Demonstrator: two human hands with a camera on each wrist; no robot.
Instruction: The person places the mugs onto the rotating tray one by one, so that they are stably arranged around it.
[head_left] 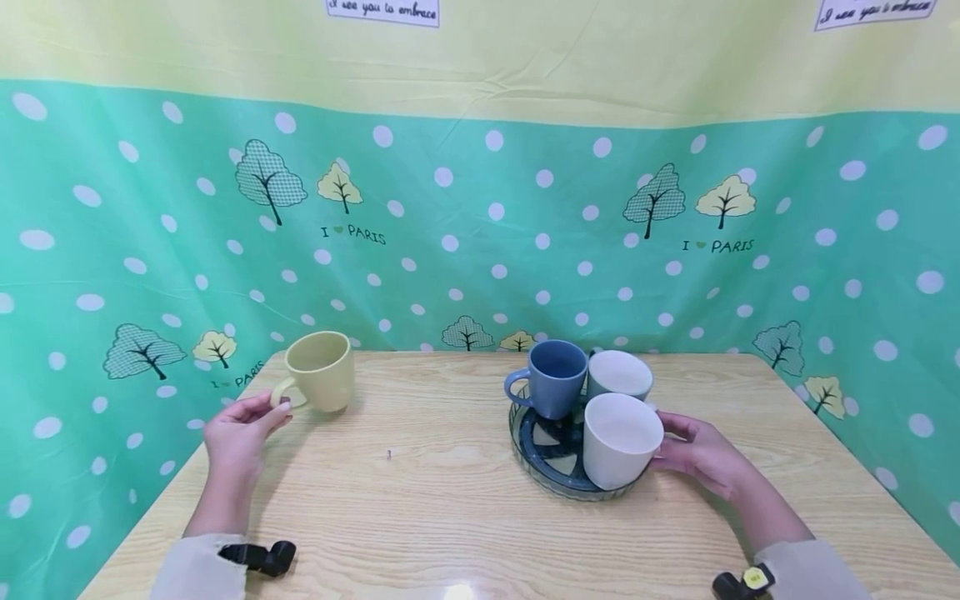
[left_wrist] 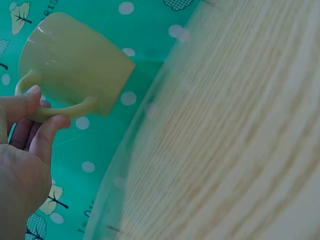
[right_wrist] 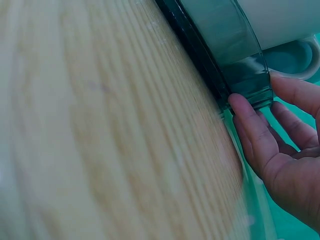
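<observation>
A pale yellow mug [head_left: 322, 371] stands near the table's far left corner, its handle toward me. My left hand [head_left: 272, 408] reaches it; in the left wrist view the thumb and a finger [left_wrist: 50, 131] pinch the handle of the yellow mug [left_wrist: 75, 62]. A dark see-through round tray [head_left: 567, 492] holds a blue mug [head_left: 557, 377] and two white mugs, one behind [head_left: 619, 375] and one in front [head_left: 621, 437]. My right hand [head_left: 666, 446] rests against the tray's right side. Its thumb [right_wrist: 250, 125] touches the tray wall [right_wrist: 235, 45], and the other fingers lie fairly straight below the white mug [right_wrist: 280, 20].
The wooden table [head_left: 420, 492] is walled on three sides by a green dotted cloth [head_left: 480, 250]. The yellow mug sits close to the left edge. Black wrist straps [head_left: 258, 557] show at the bottom of the head view.
</observation>
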